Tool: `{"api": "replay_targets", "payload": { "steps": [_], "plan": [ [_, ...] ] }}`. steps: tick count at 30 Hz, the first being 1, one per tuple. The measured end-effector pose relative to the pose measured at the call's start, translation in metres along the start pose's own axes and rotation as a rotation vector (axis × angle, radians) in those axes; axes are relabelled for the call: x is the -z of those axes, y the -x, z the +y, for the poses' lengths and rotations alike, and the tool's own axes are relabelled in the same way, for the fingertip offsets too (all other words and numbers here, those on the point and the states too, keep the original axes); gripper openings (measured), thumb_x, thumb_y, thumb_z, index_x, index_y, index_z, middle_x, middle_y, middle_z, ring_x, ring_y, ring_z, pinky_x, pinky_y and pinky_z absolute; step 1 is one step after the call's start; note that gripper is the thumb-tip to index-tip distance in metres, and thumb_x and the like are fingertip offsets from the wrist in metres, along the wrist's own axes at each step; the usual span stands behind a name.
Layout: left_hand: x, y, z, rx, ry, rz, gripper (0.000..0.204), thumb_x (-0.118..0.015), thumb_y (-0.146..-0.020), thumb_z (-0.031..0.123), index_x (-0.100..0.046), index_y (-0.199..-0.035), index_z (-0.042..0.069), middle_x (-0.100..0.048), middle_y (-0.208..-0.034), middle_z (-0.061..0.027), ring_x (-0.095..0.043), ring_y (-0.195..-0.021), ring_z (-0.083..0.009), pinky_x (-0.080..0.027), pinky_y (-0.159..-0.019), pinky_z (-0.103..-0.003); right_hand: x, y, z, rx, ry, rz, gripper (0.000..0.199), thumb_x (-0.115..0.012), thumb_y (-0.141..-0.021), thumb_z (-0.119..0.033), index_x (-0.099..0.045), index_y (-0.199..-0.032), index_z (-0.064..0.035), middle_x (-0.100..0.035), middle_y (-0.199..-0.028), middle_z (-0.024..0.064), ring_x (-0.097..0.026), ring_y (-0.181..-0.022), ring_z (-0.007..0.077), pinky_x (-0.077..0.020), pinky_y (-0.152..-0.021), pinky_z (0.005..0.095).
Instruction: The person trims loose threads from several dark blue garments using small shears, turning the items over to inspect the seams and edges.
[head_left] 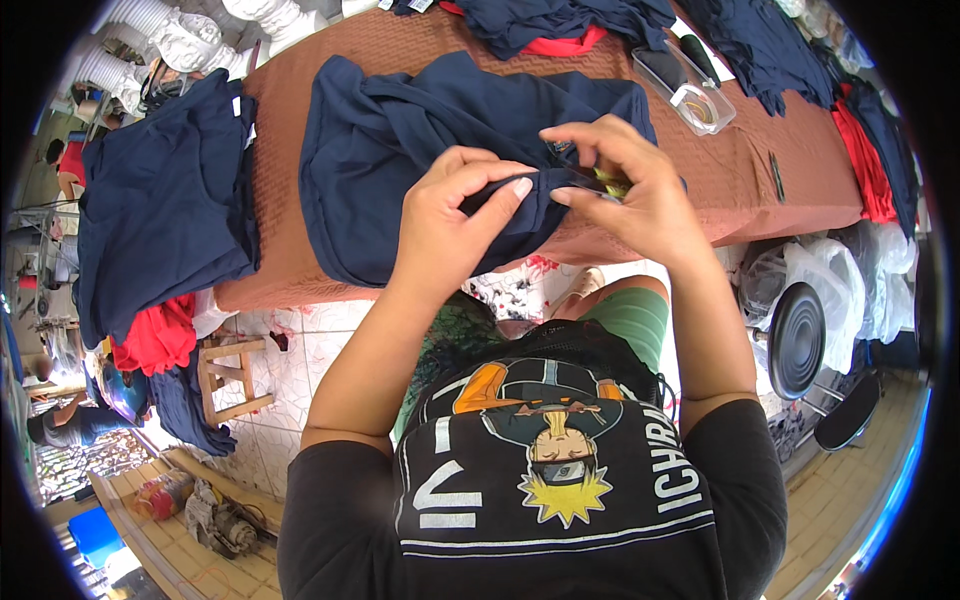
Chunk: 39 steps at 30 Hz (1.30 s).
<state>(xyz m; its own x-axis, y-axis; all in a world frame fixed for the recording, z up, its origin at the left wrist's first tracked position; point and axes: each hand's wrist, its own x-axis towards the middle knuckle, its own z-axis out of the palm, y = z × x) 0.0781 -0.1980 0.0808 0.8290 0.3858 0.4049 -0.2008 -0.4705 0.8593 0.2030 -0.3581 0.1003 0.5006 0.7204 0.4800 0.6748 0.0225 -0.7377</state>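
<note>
A navy blue garment (400,190) lies bunched and partly folded on the cloth-covered table in front of me. My left hand (462,205) is closed on its near edge, pinching a band of the fabric between thumb and fingers. Close beside it, my right hand (635,190) has its index finger and thumb bent toward the same edge. Within that hand sits a small yellow-green and dark tool (612,184) that looks like thread snips; the fingers hide most of it, and I cannot tell whether its tip touches the cloth.
Brown textured cloth (275,180) covers the table. A stack of navy garments (165,190) hangs over its left end, with red fabric (158,335) below. Farther right are a clear plastic box (690,105) and a thin dark tool (776,176). A black round stool seat (797,340) stands at right.
</note>
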Motion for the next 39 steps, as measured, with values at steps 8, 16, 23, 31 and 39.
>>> {"api": "replay_targets", "payload": {
  "steps": [8,16,23,31,39],
  "plan": [
    [-0.004,0.001,0.024,-0.200,-0.075,0.057,0.026,-0.072,-0.080,0.008,-0.069,-0.106,0.004,-0.065,-0.106,-0.0094,-0.062,-0.093,-0.0186,-0.048,-0.080,-0.027,-0.014,0.006,0.006,-0.049,-0.160,0.055,0.021,-0.071,-0.073,0.005,-0.068,-0.092,-0.0035,-0.058,-0.081,0.0006,-0.052,-0.072,0.0080,-0.0413,-0.064,0.0220],
    [-0.008,0.002,0.013,-0.198,-0.174,-0.005,0.030,-0.074,-0.080,0.006,-0.068,-0.110,0.003,-0.067,-0.102,-0.0072,-0.061,-0.089,-0.0116,-0.048,-0.079,-0.024,-0.014,0.010,0.007,-0.139,-0.105,0.057,0.016,-0.074,-0.076,-0.002,-0.067,-0.090,-0.0012,-0.060,-0.080,0.0017,-0.052,-0.069,0.0084,-0.0420,-0.062,0.0228],
    [-0.007,0.004,0.007,0.094,0.068,-0.022,0.021,-0.069,-0.088,0.010,-0.069,-0.107,0.000,-0.070,-0.095,-0.0040,-0.061,-0.082,-0.0061,-0.048,-0.075,-0.020,-0.016,0.011,0.008,-0.155,-0.180,0.078,0.021,-0.075,-0.078,-0.008,-0.066,-0.095,-0.0009,-0.060,-0.082,0.0049,-0.056,-0.073,0.0124,-0.0454,-0.068,0.0246],
    [-0.003,0.004,0.008,0.064,0.032,-0.038,0.019,-0.068,-0.088,0.009,-0.070,-0.105,0.000,-0.070,-0.095,-0.0042,-0.061,-0.084,-0.0065,-0.048,-0.076,-0.021,-0.004,0.013,-0.005,-0.087,-0.101,0.037,0.022,-0.071,-0.083,-0.011,-0.063,-0.100,0.0003,-0.060,-0.090,0.0091,-0.060,-0.082,0.0169,-0.0474,-0.073,0.0266],
    [-0.006,0.003,0.005,-0.007,0.011,-0.013,0.017,-0.069,-0.085,0.008,-0.070,-0.100,0.003,-0.070,-0.090,-0.0079,-0.064,-0.082,-0.0153,-0.049,-0.074,-0.026,-0.002,0.011,-0.005,-0.011,-0.086,-0.002,0.017,-0.070,-0.082,-0.006,-0.063,-0.096,0.0020,-0.061,-0.087,0.0094,-0.061,-0.079,0.0181,-0.0485,-0.070,0.0275]
  ]
}}
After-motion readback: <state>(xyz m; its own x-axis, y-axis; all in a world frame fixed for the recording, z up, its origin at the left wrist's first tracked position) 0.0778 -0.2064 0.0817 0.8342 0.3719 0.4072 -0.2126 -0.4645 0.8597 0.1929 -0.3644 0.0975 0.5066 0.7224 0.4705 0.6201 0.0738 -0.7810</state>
